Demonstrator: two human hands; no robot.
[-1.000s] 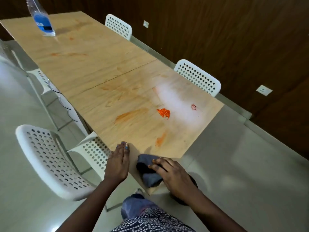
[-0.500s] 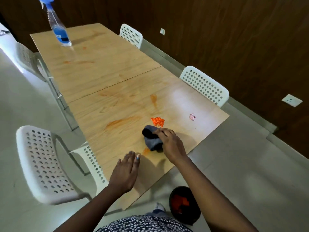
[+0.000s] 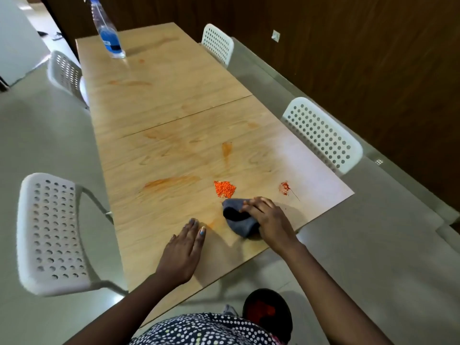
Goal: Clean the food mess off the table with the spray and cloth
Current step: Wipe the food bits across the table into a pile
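Pale wood-grain table (image 3: pixel 161 100) streaked with orange smears (image 3: pixel 171 181); bright orange crumbs (image 3: pixel 224 189) at centre, a red blot (image 3: pixel 285 188) to their right. Grey cloth (image 3: pixel 239 221). Blue spray (image 3: pixel 108 33) upper left. White perforated chairs (image 3: pixel 53 232). Dark brown wall (image 3: pixel 373 58). White-dotted dark garment (image 3: pixel 206 331) at bottom.

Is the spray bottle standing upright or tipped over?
Upright: the spray bottle stands on its base at the table's far end.

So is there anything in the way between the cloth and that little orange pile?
Nothing visible. The right hand holds the grey cloth on the table, and the orange crumb pile lies just beyond the cloth's far edge, with only a bare strip of wood between them. The left hand rests flat, off to the side.
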